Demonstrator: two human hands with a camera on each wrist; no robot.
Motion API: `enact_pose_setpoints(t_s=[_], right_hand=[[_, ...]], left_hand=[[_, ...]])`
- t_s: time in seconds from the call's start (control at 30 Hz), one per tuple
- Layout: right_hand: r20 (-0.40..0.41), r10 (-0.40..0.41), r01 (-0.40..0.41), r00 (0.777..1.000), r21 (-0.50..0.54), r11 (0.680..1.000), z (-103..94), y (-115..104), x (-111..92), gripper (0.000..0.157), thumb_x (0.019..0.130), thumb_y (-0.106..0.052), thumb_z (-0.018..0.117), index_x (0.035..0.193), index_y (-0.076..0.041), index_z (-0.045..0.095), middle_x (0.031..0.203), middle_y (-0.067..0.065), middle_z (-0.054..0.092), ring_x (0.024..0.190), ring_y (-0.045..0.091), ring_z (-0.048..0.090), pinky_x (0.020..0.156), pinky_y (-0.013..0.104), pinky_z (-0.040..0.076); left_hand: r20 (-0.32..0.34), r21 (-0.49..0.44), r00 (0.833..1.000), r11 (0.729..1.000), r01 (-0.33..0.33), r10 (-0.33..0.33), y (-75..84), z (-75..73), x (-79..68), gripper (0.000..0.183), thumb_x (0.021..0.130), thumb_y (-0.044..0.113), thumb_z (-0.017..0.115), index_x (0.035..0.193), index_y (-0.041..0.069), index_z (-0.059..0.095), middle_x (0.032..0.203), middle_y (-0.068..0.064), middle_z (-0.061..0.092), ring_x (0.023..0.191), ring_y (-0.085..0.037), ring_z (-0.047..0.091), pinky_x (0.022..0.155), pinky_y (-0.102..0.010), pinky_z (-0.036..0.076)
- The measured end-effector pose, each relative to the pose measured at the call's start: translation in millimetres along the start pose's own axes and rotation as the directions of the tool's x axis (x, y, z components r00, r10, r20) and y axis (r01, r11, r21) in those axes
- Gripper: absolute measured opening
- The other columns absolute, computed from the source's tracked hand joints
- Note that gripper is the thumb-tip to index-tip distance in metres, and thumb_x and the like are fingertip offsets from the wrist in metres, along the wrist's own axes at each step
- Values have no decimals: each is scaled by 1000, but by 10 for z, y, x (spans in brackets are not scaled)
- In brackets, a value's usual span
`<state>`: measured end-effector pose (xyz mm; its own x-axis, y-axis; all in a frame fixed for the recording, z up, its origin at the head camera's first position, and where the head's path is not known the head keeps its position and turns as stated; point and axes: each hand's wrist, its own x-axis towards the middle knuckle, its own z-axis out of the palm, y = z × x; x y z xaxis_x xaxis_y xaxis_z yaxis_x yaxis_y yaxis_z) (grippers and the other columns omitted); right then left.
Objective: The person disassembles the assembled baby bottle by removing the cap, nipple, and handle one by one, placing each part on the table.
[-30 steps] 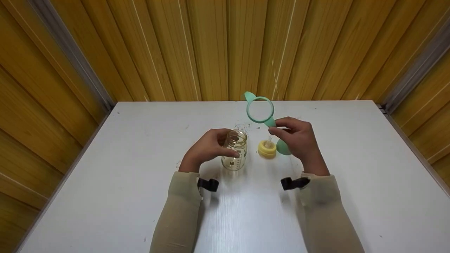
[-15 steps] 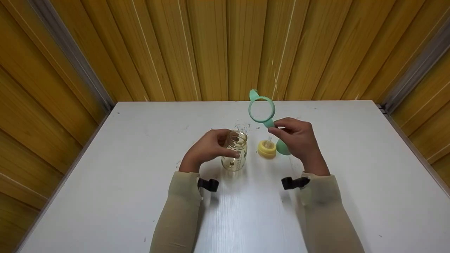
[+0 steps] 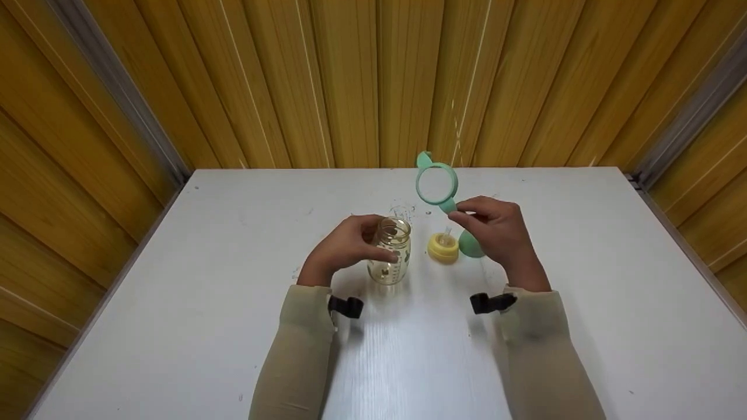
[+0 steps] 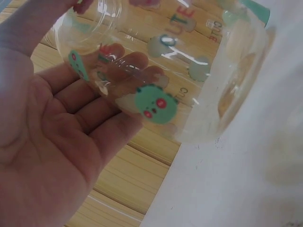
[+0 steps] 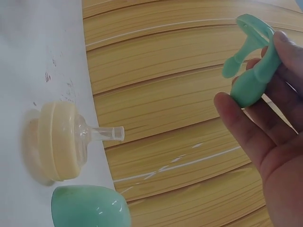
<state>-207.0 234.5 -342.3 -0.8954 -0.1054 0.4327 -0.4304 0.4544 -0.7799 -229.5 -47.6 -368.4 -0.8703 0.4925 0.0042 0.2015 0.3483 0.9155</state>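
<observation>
A clear baby bottle [image 3: 390, 269] with printed green figures and an uncovered neck stands upright on the table. Thumb and fingers of my left hand [image 3: 348, 245] hold it round the side; the left wrist view shows the fingers behind the see-through bottle [image 4: 156, 61]. My right hand [image 3: 493, 227] pinches a green bottle handle ring [image 3: 437, 183] by one of its two grips, raised above the table. In the right wrist view the handle ring [image 5: 255, 61] is seen edge-on between thumb and fingers. Between the hands sits a yellow collar [image 3: 443, 249] with a clear straw-like spout.
A green dome-shaped cap [image 3: 470, 244] rests beside the yellow collar, partly behind the right hand in the head view. The white table [image 3: 192, 326] ends at a wood-look panel wall [image 3: 344, 81] at the back. Small dark marks dot the tabletop.
The green handle ring has turned slightly and shifted a little to the right in my right hand. The left hand and the bottle have stayed nearly still.
</observation>
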Motion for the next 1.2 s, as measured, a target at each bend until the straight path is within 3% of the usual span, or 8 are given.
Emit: enact_pose_setpoints(t_s=[0.43, 0.77, 1.2], right_hand=[[16, 34, -32, 999, -96, 995, -64, 59, 12, 25, 86, -38, 72, 97, -16, 78, 95, 1, 75, 90, 9, 63, 76, 17, 52], [52, 156, -147, 986, -154, 977, -138, 80, 16, 32, 88, -42, 68, 103, -14, 76, 102, 3, 73, 101, 17, 61, 87, 39, 53], [95, 208, -190, 973, -174, 966, -218, 140, 8, 38, 88, -46, 68, 107, -14, 74, 106, 5, 72, 108, 22, 59, 93, 46, 52]], left_hand=[[23, -23, 999, 999, -42, 42, -9, -11, -1, 65, 65, 30, 90, 123, 20, 64, 112, 2, 70, 103, -16, 66, 92, -34, 52], [13, 7, 1000, 1000, 5, -5, 16, 0, 0, 70, 62, 35, 91, 125, 22, 63, 113, 4, 69, 105, -15, 64, 95, -36, 51], [25, -11, 999, 999, -31, 31, -13, 9, 3, 67, 64, 32, 91, 124, 20, 63, 113, 3, 70, 105, -15, 65, 94, -35, 51]])
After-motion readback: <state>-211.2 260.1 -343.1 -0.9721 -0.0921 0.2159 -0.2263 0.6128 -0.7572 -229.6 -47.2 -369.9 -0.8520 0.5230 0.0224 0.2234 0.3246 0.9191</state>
